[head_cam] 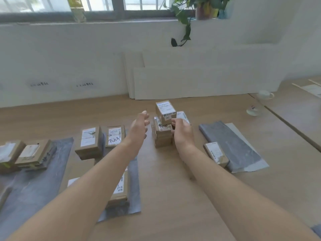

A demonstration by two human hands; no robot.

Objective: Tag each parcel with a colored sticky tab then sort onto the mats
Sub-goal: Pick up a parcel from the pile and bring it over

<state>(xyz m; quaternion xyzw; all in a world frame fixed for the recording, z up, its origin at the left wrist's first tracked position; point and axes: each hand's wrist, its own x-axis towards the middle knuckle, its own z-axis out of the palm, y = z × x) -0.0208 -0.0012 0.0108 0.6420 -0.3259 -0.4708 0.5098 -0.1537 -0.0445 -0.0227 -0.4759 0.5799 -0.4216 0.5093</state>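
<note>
Cardboard parcel stack (pixel 162 136) sits in the right hand's (pixel 182 132) curled grip; left hand (pixel 139 126) hovers beside, fingers spread wide.

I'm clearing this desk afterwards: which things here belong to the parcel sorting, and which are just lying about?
Job: central parcel stack, gripped by the right hand; left hand; left mat, middle mat, right mat; sorted parcels on them.
Lying about: white cup, leaning white boards, potted plant.
</note>
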